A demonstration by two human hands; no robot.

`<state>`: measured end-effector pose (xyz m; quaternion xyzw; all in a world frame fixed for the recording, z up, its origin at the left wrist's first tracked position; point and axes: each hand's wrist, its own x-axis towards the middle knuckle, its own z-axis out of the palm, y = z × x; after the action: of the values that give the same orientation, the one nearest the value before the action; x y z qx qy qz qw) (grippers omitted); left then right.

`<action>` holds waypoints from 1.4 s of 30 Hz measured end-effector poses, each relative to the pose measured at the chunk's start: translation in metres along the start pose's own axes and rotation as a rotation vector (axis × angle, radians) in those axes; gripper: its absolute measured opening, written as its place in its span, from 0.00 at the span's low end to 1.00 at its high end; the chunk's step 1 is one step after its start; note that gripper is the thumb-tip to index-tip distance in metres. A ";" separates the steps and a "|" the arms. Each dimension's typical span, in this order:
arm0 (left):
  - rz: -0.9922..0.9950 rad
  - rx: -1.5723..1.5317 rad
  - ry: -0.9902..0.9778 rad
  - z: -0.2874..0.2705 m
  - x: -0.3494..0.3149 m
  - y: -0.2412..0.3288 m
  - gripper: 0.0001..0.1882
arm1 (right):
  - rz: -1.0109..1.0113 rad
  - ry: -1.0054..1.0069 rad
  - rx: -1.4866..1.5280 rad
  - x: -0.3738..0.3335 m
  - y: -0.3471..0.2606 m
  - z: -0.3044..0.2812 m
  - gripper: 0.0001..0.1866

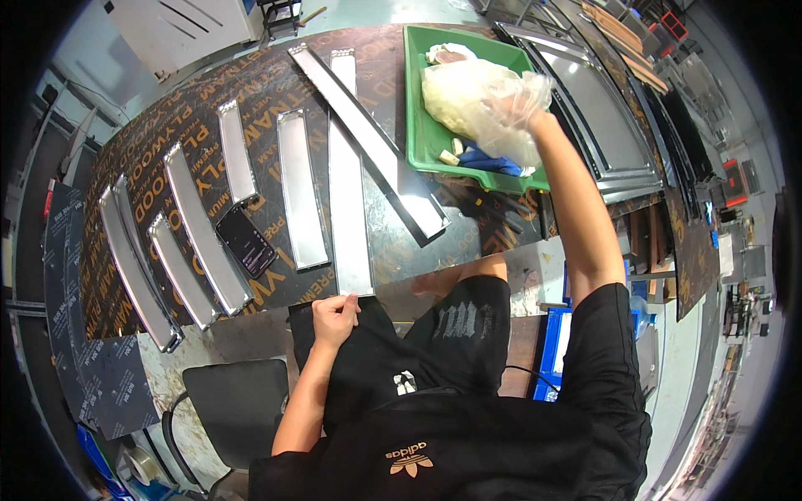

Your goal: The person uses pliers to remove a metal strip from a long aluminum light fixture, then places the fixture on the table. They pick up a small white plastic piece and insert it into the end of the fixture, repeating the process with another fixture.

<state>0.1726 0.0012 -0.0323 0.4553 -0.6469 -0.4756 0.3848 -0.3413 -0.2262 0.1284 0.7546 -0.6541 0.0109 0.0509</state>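
Your left hand (335, 321) was curled closed at the near edge of the table (409, 265), its thumb against the near end of a long metal strip (349, 221); you may have been steadying that end, though I couldn't tell whether your fingers pinched the metal. The strip ran straight away from you, its end at the table's edge, probably so that you could reach it easily. To its left, shorter metal strips (302, 192) lay roughly lengthwise to you, mostly spaced apart, an arrangement that seemed meant to let each be picked up singly. A dark phone (246, 240) lay among them, screen up, perhaps to be glanced at. A second long strip (380, 146) slanted across the far part of the first, its nearer end pointing toward your right. Beyond that end stood a green tray (411, 100), whose raised walls likely stop small things straying; a blue item (493, 161) rested in its near part. Your right hand (522, 104) was at the clear plastic bag (455, 93) inside the tray, behind its film, so I couldn't tell how the fingers were closed. Farther right lay dark-framed panels (597, 104), perhaps put there to leave you working room.
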 end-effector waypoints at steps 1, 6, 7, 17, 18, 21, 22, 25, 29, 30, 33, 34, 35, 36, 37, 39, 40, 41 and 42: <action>-0.020 -0.007 0.004 0.000 0.000 0.000 0.27 | 0.035 -0.017 0.030 -0.001 0.003 -0.004 0.26; -0.069 -0.036 0.002 0.001 -0.001 0.001 0.28 | 0.146 0.028 0.032 -0.010 -0.005 0.008 0.26; -0.070 -0.028 0.009 0.000 -0.001 0.001 0.28 | 0.145 0.061 -0.002 -0.009 -0.012 0.016 0.26; -0.076 -0.021 0.010 -0.001 -0.002 0.001 0.30 | -0.076 0.256 -0.291 0.027 -0.033 0.080 0.25; -0.081 -0.020 0.012 0.000 -0.003 0.001 0.30 | -0.082 0.263 -0.298 0.027 -0.034 0.088 0.24; -0.078 -0.022 0.015 -0.001 -0.003 0.002 0.31 | -0.087 0.288 -0.298 0.024 -0.035 0.106 0.24; -0.077 -0.026 0.015 -0.001 -0.003 0.002 0.31 | -0.077 0.296 -0.274 0.021 -0.035 0.108 0.24; -0.058 -0.023 0.011 -0.002 -0.005 0.001 0.33 | 0.070 0.267 0.054 0.006 -0.034 0.095 0.22; -0.088 -0.044 0.013 -0.002 -0.005 -0.001 0.31 | 0.357 0.302 0.600 -0.031 -0.046 0.049 0.17; -0.097 -0.054 0.009 -0.002 -0.005 -0.001 0.31 | 0.393 0.352 0.740 -0.045 -0.053 0.039 0.17; -0.076 -0.059 0.014 -0.002 -0.005 -0.003 0.32 | 0.399 0.514 0.775 -0.088 -0.072 0.015 0.24; -0.065 -0.053 0.011 -0.001 -0.005 -0.004 0.33 | 0.448 0.567 0.816 -0.101 -0.079 0.009 0.24; -0.056 -0.046 0.005 -0.002 -0.005 -0.005 0.34 | 0.478 0.631 0.865 -0.115 -0.086 0.005 0.24; -0.042 -0.026 0.003 -0.002 -0.006 -0.006 0.35 | 0.513 0.697 0.911 -0.131 -0.094 0.001 0.24; -0.083 -0.050 0.013 -0.002 -0.006 -0.007 0.32 | 0.549 0.780 0.985 -0.147 -0.103 -0.003 0.24; -0.098 -0.079 0.005 -0.001 -0.007 -0.009 0.32 | 0.588 0.914 1.110 -0.183 -0.125 -0.012 0.23; -0.102 -0.089 0.006 -0.001 -0.007 -0.010 0.32 | 0.625 0.953 1.078 -0.200 -0.137 -0.017 0.21; -0.106 -0.106 0.004 -0.001 -0.007 -0.010 0.32 | 0.597 1.000 1.267 -0.216 -0.151 -0.020 0.20; -0.109 -0.115 0.000 -0.001 -0.006 -0.010 0.33 | 0.519 1.042 1.457 -0.231 -0.163 -0.025 0.19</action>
<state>0.1772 0.0052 -0.0423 0.4670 -0.5926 -0.5323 0.3839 -0.2118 0.0262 0.1237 0.3306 -0.5288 0.7668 -0.1521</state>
